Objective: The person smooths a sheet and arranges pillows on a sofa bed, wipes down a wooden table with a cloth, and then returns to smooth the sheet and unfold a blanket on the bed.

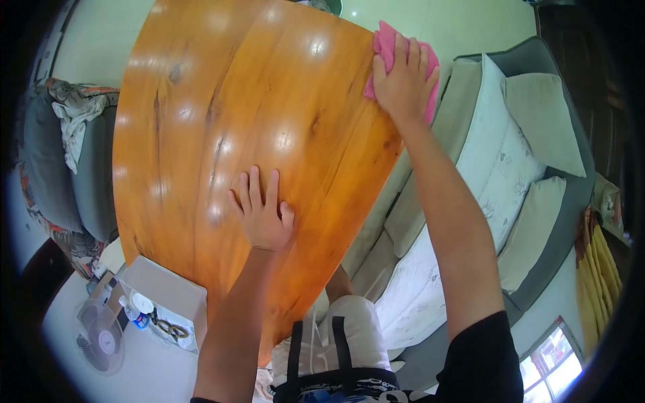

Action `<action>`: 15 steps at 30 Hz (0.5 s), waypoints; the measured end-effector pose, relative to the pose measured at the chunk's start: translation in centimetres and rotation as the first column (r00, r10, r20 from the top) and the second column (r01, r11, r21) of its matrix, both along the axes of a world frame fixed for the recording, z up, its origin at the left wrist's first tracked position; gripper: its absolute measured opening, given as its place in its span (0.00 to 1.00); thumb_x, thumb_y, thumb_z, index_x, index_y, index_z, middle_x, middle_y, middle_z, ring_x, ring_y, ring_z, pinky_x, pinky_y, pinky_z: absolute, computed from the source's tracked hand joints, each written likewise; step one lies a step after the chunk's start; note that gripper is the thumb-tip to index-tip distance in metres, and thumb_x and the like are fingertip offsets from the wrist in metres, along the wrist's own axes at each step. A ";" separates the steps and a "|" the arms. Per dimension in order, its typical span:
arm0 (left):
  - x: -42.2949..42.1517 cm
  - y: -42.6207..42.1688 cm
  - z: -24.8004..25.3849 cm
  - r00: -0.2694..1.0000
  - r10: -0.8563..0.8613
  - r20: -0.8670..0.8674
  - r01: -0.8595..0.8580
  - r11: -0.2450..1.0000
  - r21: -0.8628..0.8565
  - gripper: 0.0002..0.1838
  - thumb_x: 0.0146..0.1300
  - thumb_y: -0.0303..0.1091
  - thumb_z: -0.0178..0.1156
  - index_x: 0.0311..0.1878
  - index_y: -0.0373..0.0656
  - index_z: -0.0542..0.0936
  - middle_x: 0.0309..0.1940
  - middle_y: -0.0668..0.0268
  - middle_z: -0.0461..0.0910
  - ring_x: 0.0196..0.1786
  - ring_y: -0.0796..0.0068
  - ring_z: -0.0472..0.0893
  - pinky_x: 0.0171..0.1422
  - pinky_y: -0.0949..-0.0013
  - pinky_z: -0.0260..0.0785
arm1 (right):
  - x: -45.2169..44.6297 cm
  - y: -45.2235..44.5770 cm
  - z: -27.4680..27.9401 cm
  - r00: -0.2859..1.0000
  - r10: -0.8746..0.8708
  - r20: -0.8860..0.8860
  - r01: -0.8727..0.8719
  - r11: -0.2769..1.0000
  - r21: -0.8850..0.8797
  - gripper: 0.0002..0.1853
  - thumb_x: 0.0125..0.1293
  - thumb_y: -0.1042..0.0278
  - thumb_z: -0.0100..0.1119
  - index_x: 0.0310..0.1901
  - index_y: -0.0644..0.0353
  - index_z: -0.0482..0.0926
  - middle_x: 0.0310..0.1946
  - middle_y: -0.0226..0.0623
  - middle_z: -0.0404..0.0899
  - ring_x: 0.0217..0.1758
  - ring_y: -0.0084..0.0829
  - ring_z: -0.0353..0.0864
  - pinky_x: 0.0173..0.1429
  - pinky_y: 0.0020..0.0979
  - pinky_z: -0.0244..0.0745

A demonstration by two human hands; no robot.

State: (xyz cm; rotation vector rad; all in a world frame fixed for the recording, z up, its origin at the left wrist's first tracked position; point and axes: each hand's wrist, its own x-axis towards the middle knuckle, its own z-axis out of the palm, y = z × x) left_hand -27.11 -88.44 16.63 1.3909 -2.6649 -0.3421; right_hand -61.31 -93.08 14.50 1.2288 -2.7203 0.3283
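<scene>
A glossy wooden table [255, 101] with dark grain lines spreads out before me. Flat on its middle rests my left hand [265, 218], fingers spread, holding nothing. At the far right corner, my right hand [403, 80] grips a pink cloth [385, 41] and presses it against the table's edge. Part of the cloth hangs over that edge, and some of it is hidden under the palm and fingers.
A grey sofa with pale cushions [537, 114] runs close along the right side. On the left stands a dark armchair [94, 161] with a draped cloth. A white box [164, 285] holding a bottle [134, 314] and a fan [101, 339] are at lower left.
</scene>
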 end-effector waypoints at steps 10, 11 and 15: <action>0.2 0.2 0.4 1.000 0.014 0.028 -0.015 0.999 0.048 0.31 0.60 0.41 0.52 0.70 0.55 0.74 0.76 0.55 0.62 0.78 0.50 0.58 0.80 0.34 0.39 | 17.2 9.6 3.0 0.892 0.354 0.283 -0.399 0.909 0.120 0.35 0.67 0.48 0.56 0.74 0.52 0.65 0.74 0.43 0.63 0.75 0.47 0.62 0.78 0.64 0.46; 0.3 0.1 0.5 0.999 0.008 0.036 -0.010 0.998 0.057 0.31 0.60 0.41 0.52 0.70 0.55 0.74 0.76 0.55 0.62 0.79 0.50 0.58 0.80 0.34 0.39 | 16.7 9.6 3.3 0.869 0.373 0.324 -0.426 0.898 0.109 0.35 0.67 0.48 0.56 0.74 0.52 0.65 0.74 0.43 0.63 0.75 0.47 0.62 0.78 0.63 0.46; 0.3 0.0 0.2 1.000 -0.002 0.018 0.001 0.998 0.058 0.32 0.60 0.42 0.52 0.71 0.54 0.72 0.77 0.55 0.60 0.79 0.49 0.57 0.80 0.34 0.38 | 6.8 1.3 2.8 0.926 0.356 0.123 -0.366 0.928 0.073 0.35 0.68 0.48 0.55 0.73 0.54 0.65 0.75 0.44 0.61 0.75 0.48 0.62 0.79 0.62 0.45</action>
